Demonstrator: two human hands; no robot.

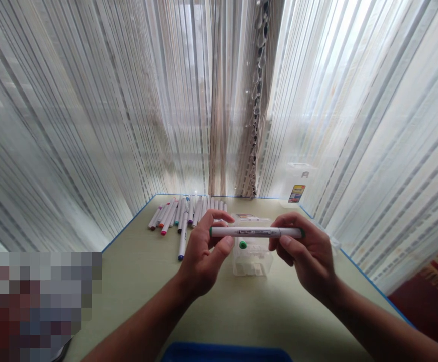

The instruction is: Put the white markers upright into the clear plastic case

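Horizontally, 1 marker [254,232] is held btwn. both hands, above the tabletop [207,322]. L hand [206,256]: thumb and fingers clamped on its L end. R hand [313,251]: thumb and fingers clamped nr. its R end. Finish: white barrel, dark print at ctr., green at both ends. Beyond the marker, partly hidden by it: qty. 1 clear case [252,264], w/ 1 green-ended item [242,245] showing in it. L of case: 1 pile of white markers [168,212], ends pink, orange, purple, etc.; more than 12 visible, overlap prevents exact ct. Pile's near side: 1 blue-ended marker [183,239]. Far R corner: 1 clear container [298,173] w/ 1 label [297,193]. Bottom edge of view: 1 blue object [226,353], cut off. Back: striped curtains [91,100].
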